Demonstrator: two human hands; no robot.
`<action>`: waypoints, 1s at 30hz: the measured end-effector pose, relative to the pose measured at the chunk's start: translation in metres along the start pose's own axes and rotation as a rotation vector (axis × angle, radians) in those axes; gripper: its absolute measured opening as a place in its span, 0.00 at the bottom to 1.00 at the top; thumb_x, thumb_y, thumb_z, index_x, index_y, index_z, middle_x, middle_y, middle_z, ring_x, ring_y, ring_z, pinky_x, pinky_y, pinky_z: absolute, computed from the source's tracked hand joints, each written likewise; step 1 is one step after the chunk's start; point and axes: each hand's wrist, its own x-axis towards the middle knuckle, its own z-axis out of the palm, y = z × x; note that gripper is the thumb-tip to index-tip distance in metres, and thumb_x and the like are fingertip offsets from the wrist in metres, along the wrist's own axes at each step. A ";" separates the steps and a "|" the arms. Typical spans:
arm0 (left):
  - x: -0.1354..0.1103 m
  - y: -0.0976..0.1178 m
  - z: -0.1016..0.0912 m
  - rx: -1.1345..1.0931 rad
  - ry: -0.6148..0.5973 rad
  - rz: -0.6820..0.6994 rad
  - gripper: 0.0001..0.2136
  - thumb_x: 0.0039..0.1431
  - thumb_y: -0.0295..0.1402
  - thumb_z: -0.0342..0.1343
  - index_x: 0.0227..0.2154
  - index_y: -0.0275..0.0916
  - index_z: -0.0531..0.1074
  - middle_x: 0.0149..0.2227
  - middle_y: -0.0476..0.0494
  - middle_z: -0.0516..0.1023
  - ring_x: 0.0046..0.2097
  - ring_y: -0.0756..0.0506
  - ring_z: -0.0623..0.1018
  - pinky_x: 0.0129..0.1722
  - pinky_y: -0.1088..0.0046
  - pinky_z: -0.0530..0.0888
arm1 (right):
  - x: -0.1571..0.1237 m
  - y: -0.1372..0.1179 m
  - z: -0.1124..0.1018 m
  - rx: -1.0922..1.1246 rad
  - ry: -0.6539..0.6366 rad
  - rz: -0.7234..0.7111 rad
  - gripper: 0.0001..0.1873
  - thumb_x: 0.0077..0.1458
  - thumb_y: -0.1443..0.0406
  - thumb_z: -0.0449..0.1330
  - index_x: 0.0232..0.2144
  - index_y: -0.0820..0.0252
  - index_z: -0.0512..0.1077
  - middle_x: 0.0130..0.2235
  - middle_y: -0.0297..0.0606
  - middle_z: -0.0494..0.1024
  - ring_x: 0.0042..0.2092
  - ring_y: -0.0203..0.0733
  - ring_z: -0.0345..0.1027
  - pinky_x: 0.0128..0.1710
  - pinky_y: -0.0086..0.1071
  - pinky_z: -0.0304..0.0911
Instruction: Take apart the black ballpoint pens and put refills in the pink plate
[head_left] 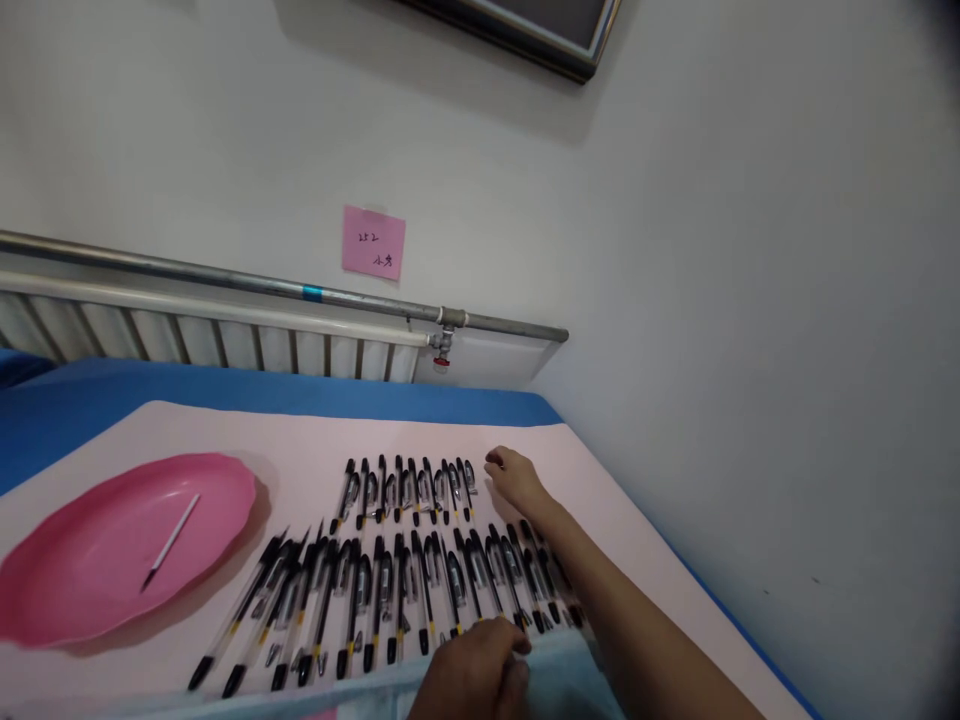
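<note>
My right hand [514, 478] hovers or rests on the pink sheet, just right of the back row of pens [409, 490]. Its fingers are bent and slightly apart, with nothing visible in them. Near the front edge, my left hand [476, 670] is closed over light blue cloth [574, 672], below the front row of pens [360, 600]. Whatever it may hold is hidden. Both rows consist of clear-barrelled pens with black ends, laid out beside black caps and small silvery tips. My right forearm covers part of the front row's right end.
A pink scalloped plate [60, 550] on the left holds one thin white stick with a dark tip [171, 542]. The pink sheet [300, 430] lies over a blue surface [420, 402]. Behind are a radiator [307, 350], a pipe with a red valve [441, 362], and a wall on the right.
</note>
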 end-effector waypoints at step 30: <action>-0.257 -0.011 -0.118 1.050 0.730 -0.877 0.16 0.57 0.33 0.41 0.44 0.36 0.69 0.49 0.37 0.70 0.49 0.40 0.68 0.45 0.59 0.61 | -0.246 0.051 -0.011 -0.013 0.252 -0.294 0.16 0.48 0.59 0.45 0.26 0.58 0.71 0.32 0.45 0.75 0.35 0.48 0.69 0.39 0.40 0.65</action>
